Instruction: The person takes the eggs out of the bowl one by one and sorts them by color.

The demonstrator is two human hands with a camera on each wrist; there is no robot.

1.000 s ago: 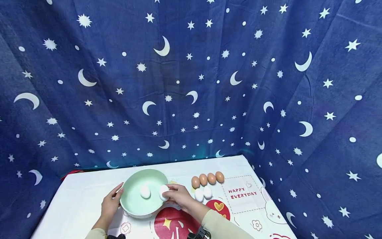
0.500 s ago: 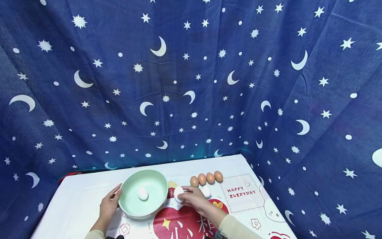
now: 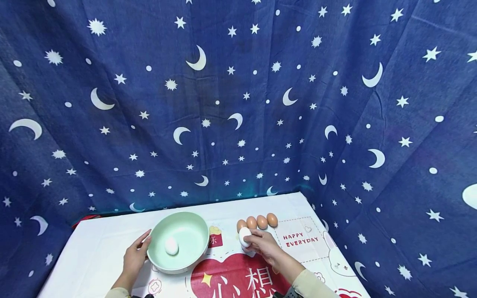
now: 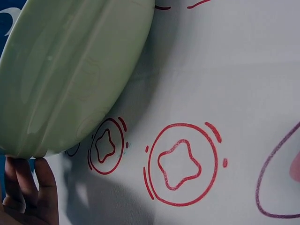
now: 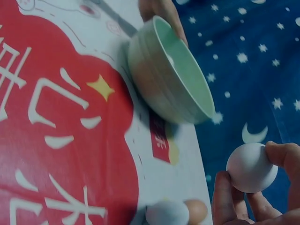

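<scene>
At the table's left-centre stands a pale green bowl with one white egg lying inside, toward its left. My left hand rests against the bowl's outer left wall; in the left wrist view its fingertips touch that wall. My right hand pinches another white egg between thumb and fingers, close to a row of brown eggs. That held egg is above the table in the right wrist view, where a further white egg lies beside a brown one. In the head view, the right hand covers white eggs' place.
A white tablecloth printed with a red heart and lettering covers the table. Behind and to the right hangs a dark blue curtain with moons and stars.
My right hand has carried its white egg from the bowl's right rim rightward to the brown eggs. The egg inside the bowl has rolled left. My left hand stays at the bowl.
</scene>
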